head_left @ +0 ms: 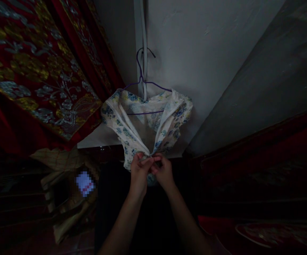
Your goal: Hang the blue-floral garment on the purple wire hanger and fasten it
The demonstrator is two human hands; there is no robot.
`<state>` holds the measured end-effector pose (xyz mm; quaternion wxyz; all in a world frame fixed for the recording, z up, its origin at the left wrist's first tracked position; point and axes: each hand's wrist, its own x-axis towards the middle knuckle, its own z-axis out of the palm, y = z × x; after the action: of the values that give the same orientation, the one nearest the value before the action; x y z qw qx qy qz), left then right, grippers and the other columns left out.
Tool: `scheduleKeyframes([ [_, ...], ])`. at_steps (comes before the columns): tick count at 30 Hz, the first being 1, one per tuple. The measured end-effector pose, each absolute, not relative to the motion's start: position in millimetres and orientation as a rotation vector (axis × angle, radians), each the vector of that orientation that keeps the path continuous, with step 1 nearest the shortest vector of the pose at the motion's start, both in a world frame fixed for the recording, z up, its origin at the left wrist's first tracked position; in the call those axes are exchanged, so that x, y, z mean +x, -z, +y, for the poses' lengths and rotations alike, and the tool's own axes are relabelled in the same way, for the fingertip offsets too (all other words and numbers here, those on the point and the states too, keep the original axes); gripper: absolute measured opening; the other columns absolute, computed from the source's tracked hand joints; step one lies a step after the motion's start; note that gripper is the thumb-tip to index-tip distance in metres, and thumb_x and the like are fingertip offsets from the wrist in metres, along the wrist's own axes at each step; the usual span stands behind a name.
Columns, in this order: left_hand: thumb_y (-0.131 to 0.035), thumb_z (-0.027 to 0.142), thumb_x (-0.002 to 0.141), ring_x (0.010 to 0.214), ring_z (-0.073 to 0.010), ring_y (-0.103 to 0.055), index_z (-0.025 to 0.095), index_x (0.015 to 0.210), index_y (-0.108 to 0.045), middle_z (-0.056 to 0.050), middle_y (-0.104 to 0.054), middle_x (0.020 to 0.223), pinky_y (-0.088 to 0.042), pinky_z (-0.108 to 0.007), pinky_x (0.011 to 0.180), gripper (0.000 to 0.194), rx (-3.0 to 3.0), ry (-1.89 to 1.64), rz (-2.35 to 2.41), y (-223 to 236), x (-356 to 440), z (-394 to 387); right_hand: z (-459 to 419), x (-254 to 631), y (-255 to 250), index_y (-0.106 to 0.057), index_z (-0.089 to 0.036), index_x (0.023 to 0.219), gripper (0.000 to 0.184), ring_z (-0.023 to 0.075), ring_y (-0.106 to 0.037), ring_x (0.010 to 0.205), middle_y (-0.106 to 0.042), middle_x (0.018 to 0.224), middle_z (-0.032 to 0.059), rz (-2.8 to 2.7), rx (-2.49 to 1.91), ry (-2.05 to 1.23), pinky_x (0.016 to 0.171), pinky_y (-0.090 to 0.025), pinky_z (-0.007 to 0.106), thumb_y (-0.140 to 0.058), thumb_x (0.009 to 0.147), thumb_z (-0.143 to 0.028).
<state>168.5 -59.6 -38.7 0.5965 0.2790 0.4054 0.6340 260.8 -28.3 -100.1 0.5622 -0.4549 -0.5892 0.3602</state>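
Note:
A short-sleeved white garment (134,136) with blue and yellow flowers hangs from a purple wire hanger (140,71). Its front lies open in a deep V that narrows down to my hands. At the bottom of that V sits a small shiny piece (151,156), which looks like a zipper slider. My left hand (139,171) is closed, pinching the cloth just left of this point. Close beside it, my right hand (164,171) pinches the right side of the front, fingers closed at the shiny piece. The fingertips nearly meet and partly hide the fastening.
The hanger's hook hangs by a pale strap or pipe (145,32) on a pale wall (196,42). Red cloth with gold and silver embroidery (36,67) hangs at left. A wooden chair (63,223) stands lower left, with a blurred, bright item (85,184). The room is dark.

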Motion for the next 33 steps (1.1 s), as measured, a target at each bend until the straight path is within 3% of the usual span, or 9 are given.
scheduleKeyframes([
  [3, -0.082, 0.025, 0.061, 0.038, -0.0044, -0.048, 0.024, 0.084, -0.034, -0.002, -0.075, 0.072, -0.034, -0.014, 0.043, 0.054, 0.571, -1.467, 0.926, 19.9, 163.1, -39.1, -28.7, 261.8, 108.2, -0.063, -0.024, 0.088, 0.013, 0.0251, -0.066, 0.08, -0.071, 0.086, 0.0063, -1.439, -1.105, -0.853, 0.076, -0.052, 0.037, -0.059, 0.086, -0.036],
  [6, -0.076, 0.016, 0.056, 0.035, 0.0019, -0.034, 0.023, 0.073, -0.026, -0.005, -0.077, 0.078, -0.022, -0.012, 0.036, 0.053, 0.591, -1.398, 0.893, -24.1, 149.0, 2.0, -26.1, 264.9, 118.0, -0.063, -0.023, 0.084, 0.016, 0.0234, -0.064, 0.076, -0.068, 0.08, 0.005, -1.493, -1.141, -0.852, 0.074, -0.051, 0.035, -0.059, 0.088, -0.038],
  [11, -0.065, 0.005, 0.063, 0.038, 0.0024, -0.033, 0.022, 0.07, -0.026, -0.004, -0.076, 0.081, -0.02, -0.011, 0.035, 0.043, 0.888, -1.466, 0.833, -121.3, 132.6, 70.0, -9.2, 281.6, 121.6, -0.062, -0.022, 0.08, 0.017, 0.0208, -0.062, 0.073, -0.064, 0.075, 0.0023, -1.571, -1.127, -0.816, 0.071, -0.049, 0.031, -0.059, 0.088, -0.037],
  [14, -0.064, 0.003, 0.066, 0.038, 0.0015, -0.033, 0.022, 0.07, -0.023, -0.002, -0.075, 0.079, -0.019, -0.012, 0.034, 0.045, 0.985, -1.515, 0.849, -151.4, 134.6, 84.2, -1.8, 290.1, 125.4, -0.061, -0.022, 0.078, 0.017, 0.0209, -0.062, 0.073, -0.064, 0.075, 0.0022, -1.63, -1.093, -0.824, 0.071, -0.049, 0.032, -0.06, 0.087, -0.037],
  [19, -0.065, 0.005, 0.068, 0.035, -0.0031, -0.041, 0.024, 0.08, -0.03, 0.002, -0.072, 0.073, -0.025, -0.016, 0.036, 0.042, 1.218, -1.561, 0.842, -136.0, 146.9, 71.0, 17.3, 303.0, 90.6, -0.064, -0.023, 0.092, 0.014, 0.021, -0.066, 0.077, -0.068, 0.082, 0.003, -1.556, -1.024, -0.799, 0.075, -0.052, 0.034, -0.065, 0.087, -0.037],
  [24, -0.064, 0.01, 0.07, 0.033, -0.0063, -0.044, 0.025, 0.089, -0.034, 0.009, -0.065, 0.066, -0.03, -0.019, 0.037, 0.039, 1.374, -1.549, 0.86, -117.8, 152.1, 62.7, 57.9, 307.1, -26.5, -0.053, -0.03, 0.136, 0.044, 0.0198, -0.065, 0.085, -0.069, 0.098, 0.0033, -1.491, -0.758, -0.626, 0.08, -0.052, 0.033, -0.06, 0.094, -0.044],
  [28, -0.064, 0.012, 0.072, 0.033, -0.0046, -0.041, 0.025, 0.094, -0.038, 0.01, -0.063, 0.067, -0.028, -0.018, 0.036, 0.036, 1.46, -1.564, 0.87, -111.2, 147.0, 64.0, 88.8, 295.7, -85.5, -0.066, -0.024, 0.108, 0.025, 0.0191, -0.062, 0.082, -0.067, 0.091, 0.003, -1.75, -0.663, -0.437, 0.076, -0.047, 0.031, -0.053, 0.098, -0.043],
  [30, -0.062, 0.014, 0.073, 0.034, -0.0051, -0.043, 0.026, 0.092, -0.036, 0.01, -0.064, 0.067, -0.028, -0.018, 0.036, 0.034, 1.514, -1.565, 0.881, -104.1, 142.2, 64.2, 98.7, 290.8, -91.3, -0.064, -0.021, 0.092, 0.02, 0.0182, -0.06, 0.076, -0.065, 0.081, 0.0021, -1.868, -0.673, -0.306, 0.074, -0.044, 0.03, -0.053, 0.098, -0.036],
  [33, -0.061, 0.016, 0.076, 0.037, -0.0067, -0.047, 0.026, 0.091, -0.033, 0.008, -0.065, 0.067, -0.03, -0.018, 0.036, 0.034, 1.543, -1.536, 0.912, -90.6, 137.0, 65.5, 106.5, 287.4, -89.4, -0.06, -0.02, 0.085, 0.014, 0.0173, -0.056, 0.071, -0.062, 0.075, 0.0011, -1.948, -0.703, -0.174, 0.07, -0.04, 0.029, -0.054, 0.095, -0.028],
])
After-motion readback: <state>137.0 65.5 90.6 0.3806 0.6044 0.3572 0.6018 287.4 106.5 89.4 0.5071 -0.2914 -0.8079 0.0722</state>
